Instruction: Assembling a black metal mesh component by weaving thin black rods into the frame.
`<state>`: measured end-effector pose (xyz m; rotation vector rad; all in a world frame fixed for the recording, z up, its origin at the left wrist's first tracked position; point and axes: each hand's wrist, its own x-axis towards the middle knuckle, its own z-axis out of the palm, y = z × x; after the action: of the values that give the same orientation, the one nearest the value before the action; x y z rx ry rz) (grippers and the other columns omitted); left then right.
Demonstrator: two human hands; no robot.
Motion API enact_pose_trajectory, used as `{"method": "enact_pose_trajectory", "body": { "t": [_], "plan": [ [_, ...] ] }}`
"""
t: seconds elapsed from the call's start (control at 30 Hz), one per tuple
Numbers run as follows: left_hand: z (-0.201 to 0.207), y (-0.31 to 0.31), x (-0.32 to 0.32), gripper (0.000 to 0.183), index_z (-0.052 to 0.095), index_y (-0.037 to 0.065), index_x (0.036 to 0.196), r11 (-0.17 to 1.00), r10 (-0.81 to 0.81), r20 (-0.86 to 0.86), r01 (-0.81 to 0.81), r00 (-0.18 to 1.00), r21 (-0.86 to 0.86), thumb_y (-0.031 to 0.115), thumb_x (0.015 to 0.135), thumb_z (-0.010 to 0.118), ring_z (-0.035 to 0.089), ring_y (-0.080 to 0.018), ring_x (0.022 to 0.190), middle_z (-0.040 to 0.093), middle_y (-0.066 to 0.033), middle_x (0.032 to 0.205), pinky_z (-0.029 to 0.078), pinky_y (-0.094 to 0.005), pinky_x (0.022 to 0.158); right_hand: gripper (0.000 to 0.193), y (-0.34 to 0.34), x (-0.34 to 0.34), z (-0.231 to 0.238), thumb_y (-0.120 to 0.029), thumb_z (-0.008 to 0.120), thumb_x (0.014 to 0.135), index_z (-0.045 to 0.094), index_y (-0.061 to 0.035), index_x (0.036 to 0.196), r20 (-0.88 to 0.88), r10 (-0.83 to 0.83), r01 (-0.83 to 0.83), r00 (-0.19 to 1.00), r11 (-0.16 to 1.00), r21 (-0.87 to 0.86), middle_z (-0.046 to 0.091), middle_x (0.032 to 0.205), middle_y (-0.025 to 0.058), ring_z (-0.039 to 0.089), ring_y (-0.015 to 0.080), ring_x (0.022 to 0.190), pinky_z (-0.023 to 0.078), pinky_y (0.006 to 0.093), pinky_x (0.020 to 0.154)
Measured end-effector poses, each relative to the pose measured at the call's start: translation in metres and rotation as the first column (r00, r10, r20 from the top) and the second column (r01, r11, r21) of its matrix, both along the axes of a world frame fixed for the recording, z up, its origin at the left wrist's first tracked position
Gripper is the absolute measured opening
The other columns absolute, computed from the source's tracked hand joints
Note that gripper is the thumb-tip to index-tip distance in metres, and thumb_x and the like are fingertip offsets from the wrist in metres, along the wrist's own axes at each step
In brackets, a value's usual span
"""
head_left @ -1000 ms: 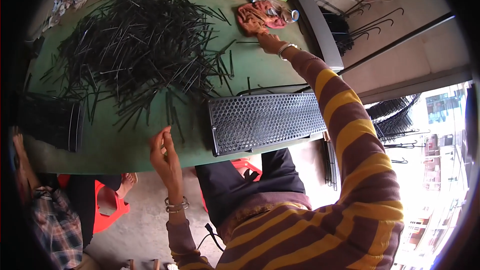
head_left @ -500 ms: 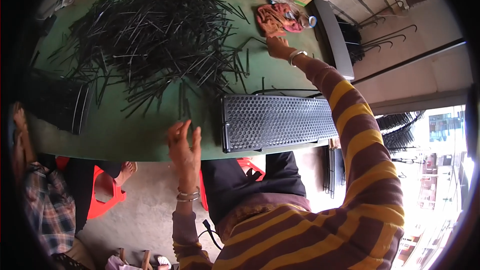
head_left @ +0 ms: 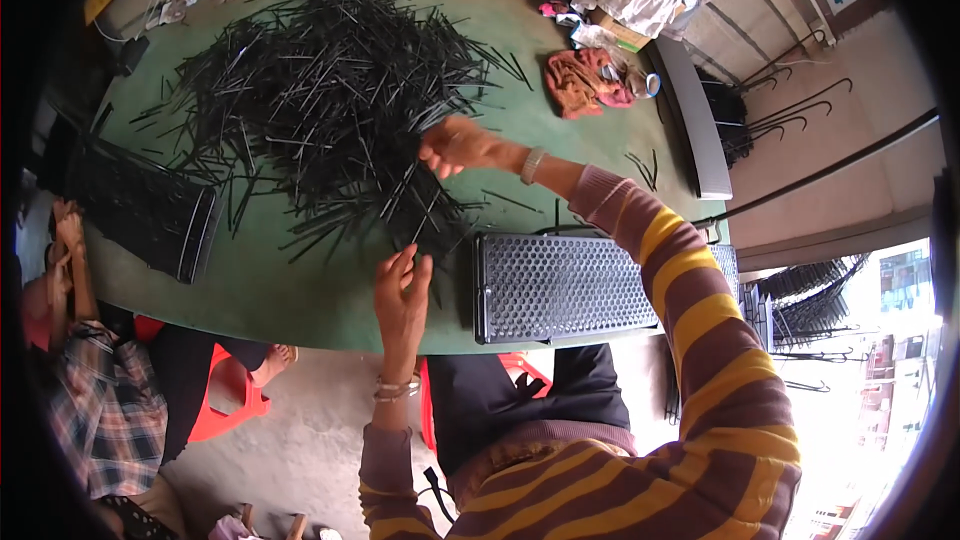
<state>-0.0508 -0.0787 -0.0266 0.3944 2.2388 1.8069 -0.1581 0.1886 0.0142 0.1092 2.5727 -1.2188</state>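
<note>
A large loose heap of thin black strips covers the far middle of the green table. My right hand is at the heap's right edge, fingers bent together among the strips; what they grip is hidden. Closer to me, my left hand is closed at the fingertips over the table's front part. A thin black strip seems to run up from those fingertips toward the heap. Right of my left hand lies a black perforated panel, with a honeycomb pattern of holes, partly covered by my right forearm.
An orange-red cloth lies at the far right beside a long grey bar. Bags and a box sit behind. At left, another dark panel rests near a co-worker's hands. A red stool stands below the table edge.
My right hand has moved left from beside the cloth to the heap's edge. My left hand's fingers have drawn together. The view has shifted, showing more of the table's far side.
</note>
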Motion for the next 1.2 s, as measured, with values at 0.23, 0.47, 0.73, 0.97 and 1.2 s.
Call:
{"method": "enact_pose_trajectory", "body": {
  "t": [0.23, 0.47, 0.73, 0.97, 1.2],
  "plan": [
    [0.022, -0.027, 0.002, 0.046, 0.047, -0.008, 0.128, 0.845, 0.122, 0.539, -0.372, 0.833, 0.384, 0.018, 0.092, 0.061, 0.055, -0.0280, 0.116, 0.056, -0.0186, 0.124, 0.043, -0.0385, 0.102, 0.046, 0.118, -0.060, -0.013, -0.045, 0.056, 0.085, 0.057, -0.0155, 0.120, -0.332, -0.466, 0.560, 0.820, 0.537, 0.630, 0.058, 0.109, 0.0243, 0.052, 0.0417, 0.114, 0.046, 0.0473, 0.093],
    [0.037, -0.021, -0.002, 0.044, 0.048, -0.009, 0.125, 0.743, -0.058, 0.746, -0.471, 0.663, 0.476, 0.019, 0.093, 0.058, 0.045, -0.0348, 0.128, 0.047, -0.0252, 0.134, 0.034, -0.0416, 0.109, 0.075, 0.140, -0.098, -0.034, -0.069, 0.052, 0.080, 0.057, -0.0032, 0.116, -0.285, -0.430, 0.516, 0.856, 0.687, 0.512, 0.057, 0.121, 0.0209, 0.044, 0.0398, 0.123, 0.039, 0.0488, 0.096],
    [0.015, 0.014, -0.026, 0.033, 0.053, -0.004, 0.116, 0.715, -0.158, 0.790, -0.482, 0.593, 0.505, 0.019, 0.092, 0.058, 0.050, -0.0322, 0.123, 0.054, -0.0190, 0.125, 0.038, -0.0384, 0.106, 0.056, 0.075, -0.086, -0.024, -0.051, 0.064, 0.077, 0.058, -0.0084, 0.113, -0.284, -0.161, 0.311, 0.945, 0.710, 0.632, 0.061, 0.106, 0.0184, 0.052, 0.0323, 0.109, 0.042, 0.0415, 0.092],
    [0.000, 0.030, -0.048, 0.022, 0.052, 0.000, 0.108, 0.730, -0.202, 0.842, -0.496, 0.500, 0.470, 0.017, 0.094, 0.053, 0.056, -0.0315, 0.114, 0.057, -0.0199, 0.118, 0.044, -0.0420, 0.100, 0.034, 0.015, -0.013, -0.002, -0.025, 0.060, 0.078, 0.057, -0.0053, 0.105, -0.237, 0.191, -0.112, 0.953, 0.944, 0.309, 0.058, 0.085, 0.0122, 0.057, 0.0287, 0.087, 0.047, 0.0392, 0.076],
    [-0.018, 0.020, -0.051, 0.013, 0.057, 0.009, 0.100, 0.746, -0.365, 0.774, -0.335, 0.517, 0.576, 0.018, 0.093, 0.052, 0.061, -0.0201, 0.091, 0.064, -0.0061, 0.097, 0.050, -0.0373, 0.082, 0.034, -0.015, 0.033, 0.025, -0.029, 0.058, 0.082, 0.059, -0.0001, 0.102, -0.096, 0.333, -0.319, 0.938, 0.937, 0.142, 0.064, 0.082, 0.0136, 0.061, 0.0280, 0.082, 0.048, 0.0405, 0.075]
  ]
}}
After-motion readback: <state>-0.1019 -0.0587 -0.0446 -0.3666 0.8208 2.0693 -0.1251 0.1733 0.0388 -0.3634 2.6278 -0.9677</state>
